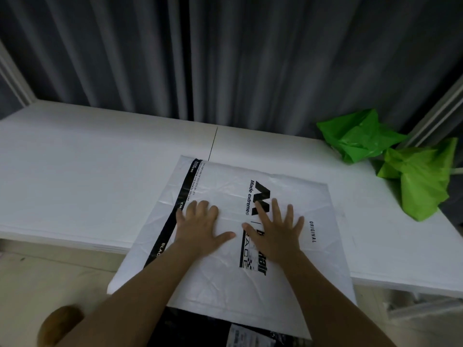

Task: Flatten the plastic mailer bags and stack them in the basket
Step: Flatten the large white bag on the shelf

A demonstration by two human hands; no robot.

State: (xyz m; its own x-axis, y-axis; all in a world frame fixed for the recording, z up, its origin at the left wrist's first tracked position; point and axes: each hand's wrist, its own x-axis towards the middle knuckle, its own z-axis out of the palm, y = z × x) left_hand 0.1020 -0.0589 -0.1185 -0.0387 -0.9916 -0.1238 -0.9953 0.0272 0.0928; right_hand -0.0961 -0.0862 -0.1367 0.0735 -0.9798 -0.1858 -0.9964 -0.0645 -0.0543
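White mailer bag (225,246): creased, black print, overhanging table edge; both hands (203,226) (278,234) flat, fingers spread, gripping nothing.

A mailer bag (225,221) lay on the table (75,159), overhanging its near edge. Both hands rested flat on it, side by side. Two crumpled bags (360,136) sat far right.

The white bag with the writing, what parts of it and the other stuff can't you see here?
- White mailer bag, head view: the left hand and right hand cover part of the black print.
- Its near edge: hidden behind the forearms.
- Dark package: cut off by the bottom edge.
- Basket: not in view.
- Green bags: crumpled, contents unknowable.
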